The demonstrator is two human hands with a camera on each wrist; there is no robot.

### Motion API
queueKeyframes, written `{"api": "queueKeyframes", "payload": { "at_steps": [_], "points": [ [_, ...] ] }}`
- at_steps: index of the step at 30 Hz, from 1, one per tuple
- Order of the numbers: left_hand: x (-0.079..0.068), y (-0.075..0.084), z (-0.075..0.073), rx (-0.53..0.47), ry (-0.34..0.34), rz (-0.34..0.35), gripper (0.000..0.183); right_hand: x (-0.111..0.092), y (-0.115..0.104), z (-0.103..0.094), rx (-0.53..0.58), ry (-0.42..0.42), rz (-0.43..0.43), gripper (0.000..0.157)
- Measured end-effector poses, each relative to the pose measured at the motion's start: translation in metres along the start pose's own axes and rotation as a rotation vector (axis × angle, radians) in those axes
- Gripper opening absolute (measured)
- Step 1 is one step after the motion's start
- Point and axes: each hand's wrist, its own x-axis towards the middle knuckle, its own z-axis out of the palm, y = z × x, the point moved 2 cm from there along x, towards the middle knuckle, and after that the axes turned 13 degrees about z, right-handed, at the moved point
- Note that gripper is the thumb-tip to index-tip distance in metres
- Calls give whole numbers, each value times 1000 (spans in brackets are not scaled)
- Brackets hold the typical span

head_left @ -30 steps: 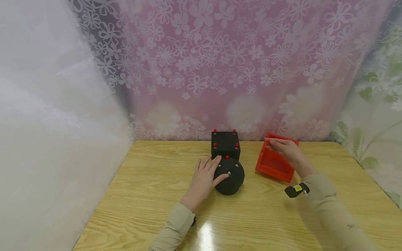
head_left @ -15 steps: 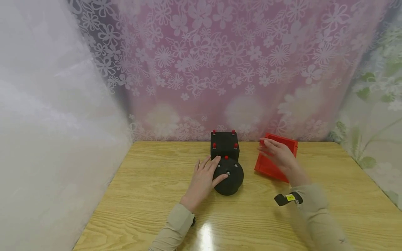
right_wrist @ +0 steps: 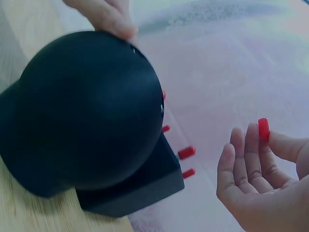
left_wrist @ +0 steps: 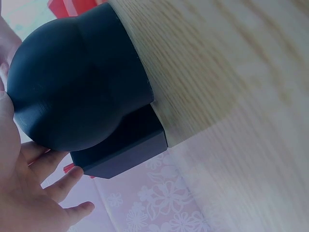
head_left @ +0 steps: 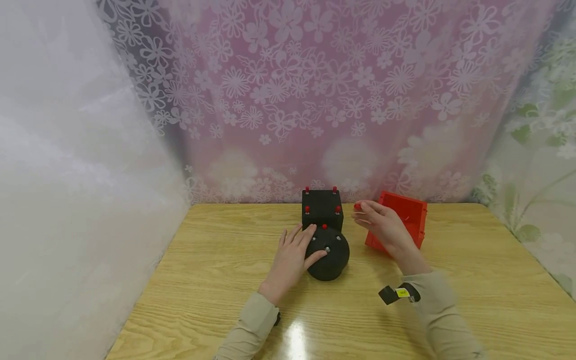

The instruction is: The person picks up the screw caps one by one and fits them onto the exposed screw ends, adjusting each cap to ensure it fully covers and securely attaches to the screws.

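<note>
My right hand (head_left: 388, 231) pinches a small red cap (right_wrist: 263, 129) between thumb and index finger, the other fingers loosely extended. It is in the air between the red bin and the black pieces. My left hand (head_left: 291, 255) rests with spread fingers on the left side of a black ball-shaped piece (head_left: 330, 265), thumb over its top. Metal studs show on the ball's top, and one red cap (head_left: 324, 226) sits at its far side. Directly behind stands a black block (head_left: 321, 200) with several red caps (right_wrist: 186, 152) upright on its top.
A red bin (head_left: 422, 232), tilted with its opening toward me, stands at the back right, partly behind my right hand. The wooden table (head_left: 216, 280) ends at a pink flowered curtain (head_left: 288, 100). White sheeting hangs at the left.
My right hand has moved left from over the red bin toward the black pieces, carrying a red cap. My left hand has stayed on the ball.
</note>
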Motion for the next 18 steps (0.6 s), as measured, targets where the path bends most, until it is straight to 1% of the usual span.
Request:
{"api": "queueKeyframes", "payload": {
  "at_steps": [1,5,7,8,13,16,18],
  "points": [
    [0,0,0,1,-3,-2,73,0,0,3,4,-3,-1,19],
    [0,0,-1,1,-9,-4,73,0,-1,12,4,-14,-20,16],
    [0,0,-1,2,-17,-9,74,1,-1,17,-8,-17,-31,20],
    [1,1,-1,-2,-18,-10,74,1,0,19,-23,-18,-38,21],
    [1,1,-1,6,-27,-18,74,-1,1,33,-138,-8,-66,46],
    [1,2,-1,11,-24,-19,74,-1,1,42,-197,-5,-87,52],
    [1,2,-1,10,-18,-17,74,-1,2,47,-239,-2,-106,51]
  ]
}}
